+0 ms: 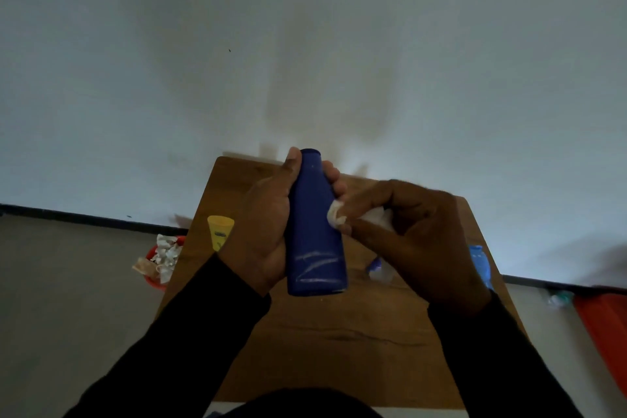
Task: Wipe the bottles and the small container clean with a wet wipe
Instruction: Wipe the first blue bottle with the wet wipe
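Observation:
A dark blue bottle [315, 224] is held upright above the wooden table [339, 332], cap end away from me. My left hand [264, 224] grips it, thumb on its left side and fingers curled round its right. My right hand [414, 234] pinches a white wet wipe [337, 215] and presses it against the bottle's right side. White smears show near the bottle's base. A yellow tube [220, 231] stands at the table's left edge. A light blue bottle [480, 263] lies at the right edge, partly hidden by my right hand.
A small blue and white item [376, 268] lies on the table under my right hand. A red bin [161, 263] with crumpled white wipes sits on the floor to the left. Something red [602, 326] lies on the floor at the right. A pale wall rises behind the table.

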`<state>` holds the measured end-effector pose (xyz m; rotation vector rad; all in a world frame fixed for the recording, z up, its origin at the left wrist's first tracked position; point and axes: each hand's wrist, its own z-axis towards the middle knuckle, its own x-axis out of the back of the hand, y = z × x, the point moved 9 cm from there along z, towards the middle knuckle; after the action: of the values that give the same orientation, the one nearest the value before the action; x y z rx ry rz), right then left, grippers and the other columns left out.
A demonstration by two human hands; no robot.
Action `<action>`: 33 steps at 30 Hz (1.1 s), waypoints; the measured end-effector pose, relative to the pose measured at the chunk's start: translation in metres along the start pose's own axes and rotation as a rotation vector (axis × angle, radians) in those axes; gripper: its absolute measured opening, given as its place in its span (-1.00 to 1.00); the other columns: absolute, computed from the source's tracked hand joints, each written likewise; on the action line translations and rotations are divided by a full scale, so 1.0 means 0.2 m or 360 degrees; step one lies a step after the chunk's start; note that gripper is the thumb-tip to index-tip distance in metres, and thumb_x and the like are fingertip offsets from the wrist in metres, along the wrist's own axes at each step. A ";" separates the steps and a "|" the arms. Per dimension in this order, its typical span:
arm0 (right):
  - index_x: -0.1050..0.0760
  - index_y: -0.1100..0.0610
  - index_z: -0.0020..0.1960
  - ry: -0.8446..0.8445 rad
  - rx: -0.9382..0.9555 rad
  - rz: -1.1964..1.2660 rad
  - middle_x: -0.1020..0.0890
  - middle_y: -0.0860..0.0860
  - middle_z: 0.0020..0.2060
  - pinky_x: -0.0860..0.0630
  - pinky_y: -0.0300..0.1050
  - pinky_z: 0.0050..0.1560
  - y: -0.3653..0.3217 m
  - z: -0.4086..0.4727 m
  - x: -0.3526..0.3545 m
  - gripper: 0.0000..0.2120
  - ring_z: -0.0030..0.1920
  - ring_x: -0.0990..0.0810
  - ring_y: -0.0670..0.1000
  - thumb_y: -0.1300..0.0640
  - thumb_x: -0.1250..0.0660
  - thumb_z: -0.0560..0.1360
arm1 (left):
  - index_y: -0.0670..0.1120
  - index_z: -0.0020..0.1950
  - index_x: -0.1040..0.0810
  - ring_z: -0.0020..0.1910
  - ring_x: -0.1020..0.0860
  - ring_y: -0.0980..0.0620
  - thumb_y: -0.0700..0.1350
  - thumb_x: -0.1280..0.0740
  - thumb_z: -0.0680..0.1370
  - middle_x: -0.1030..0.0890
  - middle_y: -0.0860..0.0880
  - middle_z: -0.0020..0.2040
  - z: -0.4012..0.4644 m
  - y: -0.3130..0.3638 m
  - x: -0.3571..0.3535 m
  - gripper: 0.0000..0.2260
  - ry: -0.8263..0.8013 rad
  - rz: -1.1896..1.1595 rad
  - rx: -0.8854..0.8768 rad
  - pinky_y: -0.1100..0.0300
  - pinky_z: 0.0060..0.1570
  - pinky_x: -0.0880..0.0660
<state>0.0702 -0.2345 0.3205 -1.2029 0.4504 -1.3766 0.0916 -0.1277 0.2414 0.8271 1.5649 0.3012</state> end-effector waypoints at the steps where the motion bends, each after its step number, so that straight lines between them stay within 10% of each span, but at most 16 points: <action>1: -0.60 0.26 -0.10 -0.0089 -0.0002 0.0061 -0.69 0.03 -0.13 -0.61 -0.02 -0.05 -0.01 -0.02 -0.02 -0.92 -0.06 -0.67 0.05 0.33 -0.46 0.41 | -0.18 0.04 -0.54 -0.17 -0.56 -0.03 0.16 -0.14 0.63 -0.59 -0.11 -0.13 0.00 -0.01 0.00 -0.58 -0.0010 -0.0043 0.0029 0.10 -0.13 -0.57; 11: -0.61 0.23 -0.10 -0.0120 -0.0030 0.0023 -0.69 0.02 -0.13 -0.62 0.08 -0.10 -0.01 -0.04 -0.03 -0.92 -0.08 -0.68 0.06 0.30 -0.46 0.41 | -0.17 0.09 -0.52 -0.21 -0.56 0.00 0.16 -0.15 0.61 -0.59 -0.09 -0.15 -0.01 -0.02 -0.01 -0.60 -0.0020 -0.0183 0.0152 0.15 -0.18 -0.59; 19: -0.61 0.22 -0.12 0.0106 -0.0050 -0.0015 -0.68 -0.06 -0.18 -0.56 -0.25 -0.13 0.02 -0.01 0.01 -0.92 -0.10 -0.66 -0.08 0.28 -0.48 0.39 | -0.16 0.04 -0.51 -0.26 -0.55 0.01 0.16 -0.14 0.62 -0.56 -0.09 -0.16 -0.01 -0.05 -0.01 -0.61 -0.0013 -0.0181 0.0182 0.15 -0.25 -0.57; 33: -0.60 0.24 -0.10 -0.0209 -0.0040 0.0063 -0.70 0.01 -0.15 -0.63 -0.05 -0.16 -0.04 -0.08 -0.05 -0.90 -0.13 -0.68 0.04 0.31 -0.47 0.39 | -0.16 0.05 -0.52 -0.20 -0.55 0.01 0.16 -0.16 0.63 -0.57 -0.08 -0.14 -0.02 -0.02 0.01 -0.62 0.0041 -0.0257 0.0144 0.17 -0.14 -0.57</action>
<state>0.0505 -0.2301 0.3179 -1.2899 0.3979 -1.2527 0.0865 -0.1275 0.2378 0.7637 1.6685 0.1255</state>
